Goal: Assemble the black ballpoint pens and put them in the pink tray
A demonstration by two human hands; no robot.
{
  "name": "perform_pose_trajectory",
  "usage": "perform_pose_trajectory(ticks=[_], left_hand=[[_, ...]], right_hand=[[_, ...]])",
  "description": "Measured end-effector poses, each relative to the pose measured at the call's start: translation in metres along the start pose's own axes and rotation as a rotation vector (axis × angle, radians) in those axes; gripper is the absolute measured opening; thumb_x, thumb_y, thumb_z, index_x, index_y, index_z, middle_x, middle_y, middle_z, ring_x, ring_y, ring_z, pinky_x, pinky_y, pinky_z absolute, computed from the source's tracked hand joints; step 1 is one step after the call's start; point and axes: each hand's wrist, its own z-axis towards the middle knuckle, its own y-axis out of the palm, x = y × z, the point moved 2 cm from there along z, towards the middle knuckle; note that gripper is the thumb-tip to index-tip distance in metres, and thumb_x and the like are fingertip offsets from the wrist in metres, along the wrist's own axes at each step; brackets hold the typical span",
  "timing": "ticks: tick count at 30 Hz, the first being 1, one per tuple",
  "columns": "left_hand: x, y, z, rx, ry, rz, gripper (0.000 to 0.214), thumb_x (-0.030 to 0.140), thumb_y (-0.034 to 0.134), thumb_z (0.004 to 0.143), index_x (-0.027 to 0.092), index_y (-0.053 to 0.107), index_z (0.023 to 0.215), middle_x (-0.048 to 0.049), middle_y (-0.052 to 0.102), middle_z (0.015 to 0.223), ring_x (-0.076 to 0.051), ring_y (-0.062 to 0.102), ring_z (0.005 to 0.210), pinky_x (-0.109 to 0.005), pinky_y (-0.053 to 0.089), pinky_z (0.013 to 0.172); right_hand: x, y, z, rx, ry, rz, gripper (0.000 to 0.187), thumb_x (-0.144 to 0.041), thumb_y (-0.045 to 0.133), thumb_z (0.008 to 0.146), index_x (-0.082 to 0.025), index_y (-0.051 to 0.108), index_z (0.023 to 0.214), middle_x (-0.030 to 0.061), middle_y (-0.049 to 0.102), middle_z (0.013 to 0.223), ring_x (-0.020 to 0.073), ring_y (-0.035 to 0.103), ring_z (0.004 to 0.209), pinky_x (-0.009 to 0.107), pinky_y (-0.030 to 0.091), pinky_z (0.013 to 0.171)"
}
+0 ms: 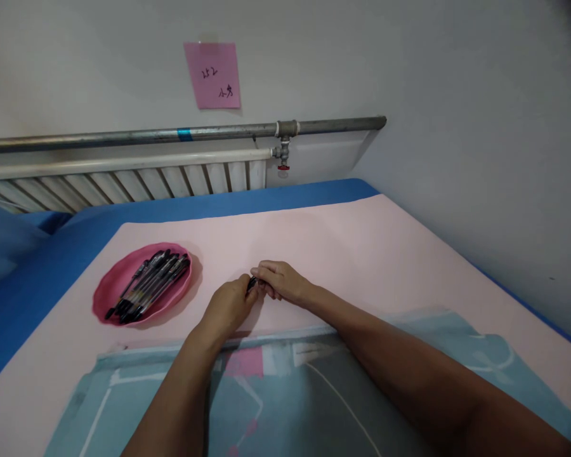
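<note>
Over the pink table cover, my two hands meet around a black pen (252,283). Most of the pen is hidden by the fingers; only a short dark part shows. My left hand (231,303) is closed on it from the left, thumb uppermost. From the right, my right hand (282,281) closes its bent fingers at the pen's far end. Left of the hands stands a pink oval dish (103,289) with a wavy rim. Several clear-barrelled pens with black caps (152,282) lie in it in a loose pile.
A blue patterned cloth (137,387) lies along the near side, under my forearms. Behind the table are a white radiator (195,179) and a metal pipe (137,137) with a red-handled valve (283,167). A pink note (212,76) hangs on the wall.
</note>
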Motion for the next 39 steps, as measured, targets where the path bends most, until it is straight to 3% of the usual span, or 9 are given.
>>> perform_pose_trajectory(ticks=[39], left_hand=[[0.0007,0.0011,-0.0008,-0.032,-0.027,0.084,0.028,0.033,0.034,0.088,0.016,0.054,0.099,-0.0104,0.068,0.09,-0.022,0.063,0.081,-0.029,0.041,0.066]], right_hand=[[-0.0019,0.0025,-0.0027,0.025,-0.064,-0.08,0.032,-0.041,0.044,0.085,-0.018,0.046,0.064,-0.0053,0.047,0.047,0.0062,0.042,0.04,0.016,0.033,0.039]])
